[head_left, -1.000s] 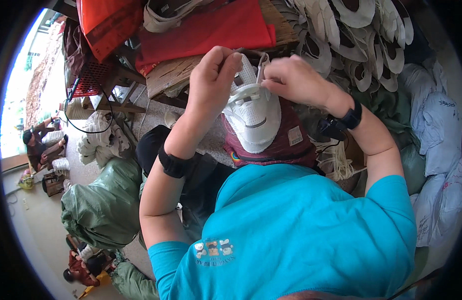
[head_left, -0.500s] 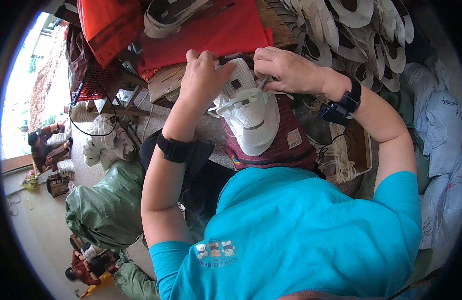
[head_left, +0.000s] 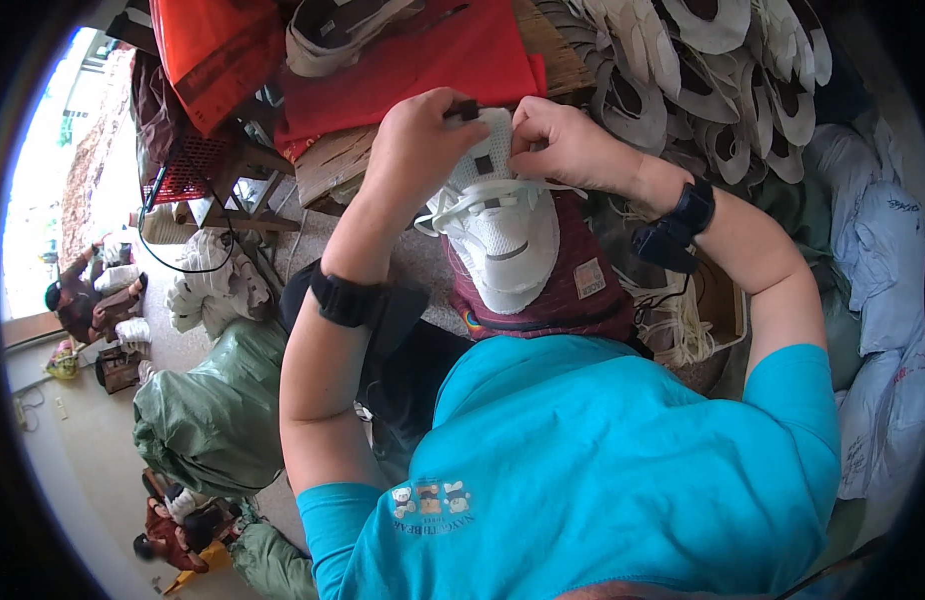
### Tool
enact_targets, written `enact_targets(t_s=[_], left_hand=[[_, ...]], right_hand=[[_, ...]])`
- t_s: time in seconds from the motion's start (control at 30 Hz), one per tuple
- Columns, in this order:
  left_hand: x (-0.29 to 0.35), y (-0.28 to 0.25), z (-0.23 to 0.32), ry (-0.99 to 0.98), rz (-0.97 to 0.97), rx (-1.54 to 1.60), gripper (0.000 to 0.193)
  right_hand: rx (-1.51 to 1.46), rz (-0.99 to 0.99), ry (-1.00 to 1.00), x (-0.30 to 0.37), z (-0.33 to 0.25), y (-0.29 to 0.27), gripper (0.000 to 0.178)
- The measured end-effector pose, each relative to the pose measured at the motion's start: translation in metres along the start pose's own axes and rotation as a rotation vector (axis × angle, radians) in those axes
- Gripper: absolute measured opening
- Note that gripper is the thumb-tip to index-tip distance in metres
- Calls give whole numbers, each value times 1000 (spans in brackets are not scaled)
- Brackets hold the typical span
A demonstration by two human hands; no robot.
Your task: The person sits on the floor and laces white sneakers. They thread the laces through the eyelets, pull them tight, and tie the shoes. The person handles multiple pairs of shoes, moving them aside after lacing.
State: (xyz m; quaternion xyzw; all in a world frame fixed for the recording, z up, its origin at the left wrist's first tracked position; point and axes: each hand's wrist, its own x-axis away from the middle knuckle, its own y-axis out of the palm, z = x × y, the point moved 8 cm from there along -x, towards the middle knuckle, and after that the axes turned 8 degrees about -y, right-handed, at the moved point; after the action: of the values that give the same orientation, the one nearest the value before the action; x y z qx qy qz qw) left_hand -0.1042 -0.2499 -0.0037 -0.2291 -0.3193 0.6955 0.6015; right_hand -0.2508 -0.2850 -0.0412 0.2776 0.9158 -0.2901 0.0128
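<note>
A white shoe upper (head_left: 505, 255) with mesh panels and white laces (head_left: 488, 196) lies on a maroon cloth (head_left: 583, 240) over my lap, its toe pointing at me. The mesh tongue (head_left: 498, 130) is raised at the far end, with a dark square on it. Closed at the tongue's left side, my left hand (head_left: 423, 140) has a small dark piece (head_left: 465, 108) showing at its fingertips. My right hand (head_left: 573, 145) pinches at the tongue's right edge, fingers curled in. Exactly what each pinch holds is partly hidden.
Ahead stands a wooden bench (head_left: 338, 160) with red cloth (head_left: 413, 80) and a beige shoe upper (head_left: 343, 40). Many pale uppers (head_left: 718, 70) hang at the far right. A box with cream laces (head_left: 683, 325) sits right; a green sack (head_left: 218, 410) lies left. Other people sit farther left.
My right hand has shifted slightly off the laces and up to the tongue's edge. My left hand has moved right and closed near the tongue's tip, where the dark piece shows.
</note>
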Motion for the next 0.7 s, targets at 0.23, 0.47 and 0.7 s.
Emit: enact_targets(t_s=[0.23, 0.47, 0.7], left_hand=[[-10, 18, -13, 94, 77, -149, 32], [18, -27, -17, 86, 353, 207, 20], [70, -3, -18, 175, 349, 78, 12]], right_hand=[[-195, 234, -184, 4, -39, -8, 11], [75, 5, -103, -17, -46, -6, 6], [829, 74, -370, -9, -69, 17, 14]])
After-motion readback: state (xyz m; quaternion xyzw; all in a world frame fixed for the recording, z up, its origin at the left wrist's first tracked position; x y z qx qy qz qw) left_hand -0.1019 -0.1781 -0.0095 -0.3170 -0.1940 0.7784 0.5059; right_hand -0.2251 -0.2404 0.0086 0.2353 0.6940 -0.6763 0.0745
